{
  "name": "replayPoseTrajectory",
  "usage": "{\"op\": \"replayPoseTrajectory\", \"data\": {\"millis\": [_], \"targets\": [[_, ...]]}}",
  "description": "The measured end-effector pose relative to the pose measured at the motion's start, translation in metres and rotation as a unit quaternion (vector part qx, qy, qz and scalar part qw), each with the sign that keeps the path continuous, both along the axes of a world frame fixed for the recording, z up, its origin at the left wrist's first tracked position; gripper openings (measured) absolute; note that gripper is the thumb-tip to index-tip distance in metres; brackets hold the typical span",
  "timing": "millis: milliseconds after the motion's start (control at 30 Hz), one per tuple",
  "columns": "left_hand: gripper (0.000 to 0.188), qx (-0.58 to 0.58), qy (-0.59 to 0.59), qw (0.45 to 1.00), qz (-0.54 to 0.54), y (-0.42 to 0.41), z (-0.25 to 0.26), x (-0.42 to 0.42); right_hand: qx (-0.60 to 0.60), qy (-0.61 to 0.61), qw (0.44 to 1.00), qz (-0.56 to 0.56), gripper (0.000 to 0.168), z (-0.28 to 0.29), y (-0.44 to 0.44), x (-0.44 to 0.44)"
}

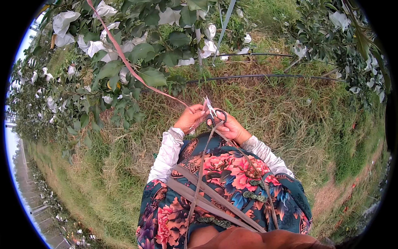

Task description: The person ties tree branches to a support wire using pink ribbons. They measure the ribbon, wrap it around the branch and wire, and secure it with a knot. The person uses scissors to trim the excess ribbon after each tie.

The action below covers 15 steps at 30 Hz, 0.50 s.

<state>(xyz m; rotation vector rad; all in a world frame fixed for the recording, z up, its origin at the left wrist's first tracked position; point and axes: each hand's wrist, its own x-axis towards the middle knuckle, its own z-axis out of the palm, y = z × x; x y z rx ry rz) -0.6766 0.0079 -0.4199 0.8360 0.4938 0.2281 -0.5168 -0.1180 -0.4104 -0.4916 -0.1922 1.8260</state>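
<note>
My right hand (pixel 229 126) grips a pair of scissors (pixel 210 109) by their black handles, blades pointing up and parted. A cord (pixel 201 168) looped round my neck runs down to the scissor handles. In my left hand (pixel 192 117) is the end of a pink ribbon (pixel 124 59), which stretches up and left past the leaves. A short piece of the ribbon stands by the blades; whether it lies between them I cannot tell. Both hands are close together in front of my flowered top (pixel 233 174).
Fruit tree branches (pixel 174 46) with several white fruit bags (pixel 96 48) hang ahead and to the left. Black irrigation hoses (pixel 264 75) cross beyond my hands. A pale strap (pixel 225 28) hangs at top centre. Another tree (pixel 329 40) stands right. Grass (pixel 279 109) covers the ground.
</note>
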Motion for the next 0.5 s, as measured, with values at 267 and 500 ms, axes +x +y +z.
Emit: {"op": "replayPoseTrajectory", "data": {"millis": [267,500], "targets": [[0.016,0.129,0.126,0.983,-0.016,-0.001,-0.009,-0.012,-0.068,0.095,0.993,0.009,0.044,-0.013,-0.004,0.001],[0.015,0.219,0.124,0.968,-0.013,-0.002,-0.031,-0.013,-0.045,0.033,0.998,0.003,0.043,-0.02,-0.005,-0.001]]}}
